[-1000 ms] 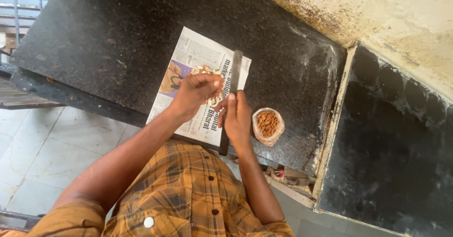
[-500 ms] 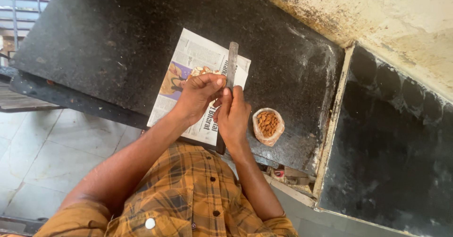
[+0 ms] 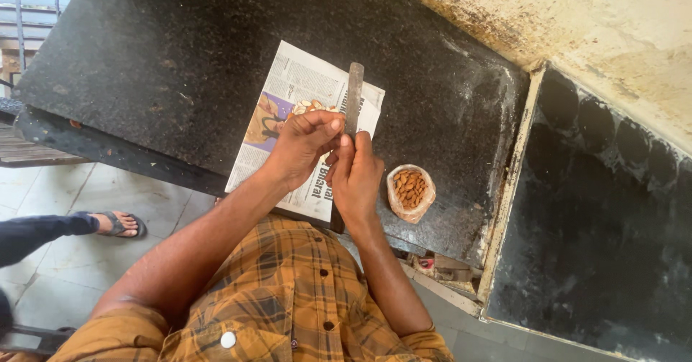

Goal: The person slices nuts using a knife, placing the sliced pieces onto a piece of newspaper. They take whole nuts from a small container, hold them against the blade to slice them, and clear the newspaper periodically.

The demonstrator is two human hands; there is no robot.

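Dark stone surface [image 3: 180, 66] is carrying a newspaper [image 3: 303, 88], where the right hand [image 3: 357, 178] is gripping a knife [image 3: 353, 99] while the left hand [image 3: 303, 146] is pinching an almond beside the almond bag [image 3: 411, 189].

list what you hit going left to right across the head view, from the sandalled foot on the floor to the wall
sandalled foot → newspaper → left hand → right hand with the long dark blade → bag of almonds → black sink → stained wall
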